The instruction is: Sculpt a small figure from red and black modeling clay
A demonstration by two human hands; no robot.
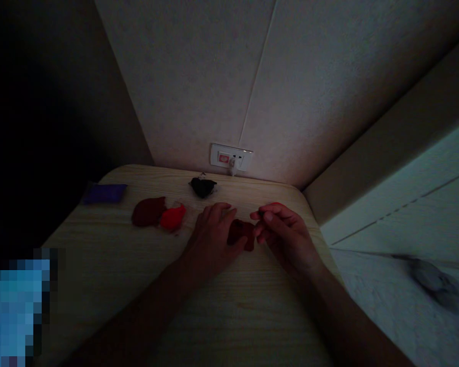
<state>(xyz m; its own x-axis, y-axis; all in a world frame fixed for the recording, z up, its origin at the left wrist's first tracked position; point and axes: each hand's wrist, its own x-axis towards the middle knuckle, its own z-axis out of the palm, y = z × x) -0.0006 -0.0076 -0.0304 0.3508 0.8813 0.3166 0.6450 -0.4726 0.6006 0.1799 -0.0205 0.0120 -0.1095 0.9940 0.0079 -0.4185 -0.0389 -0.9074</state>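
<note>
Currently, the dark red piece (pixel 238 231) lies on the table (pixel 229 311) at eight o'clock from the right hand (pixel 286 232), whose fingertips pinch what looks like a dark bit (pixel 260 213). Nearer, the left hand (pixel 210 239) parts thumb and fingers over it, obscuring its long axis.

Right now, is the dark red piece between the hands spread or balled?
Spread: the dark red piece makes a broad patch on the table.
</note>
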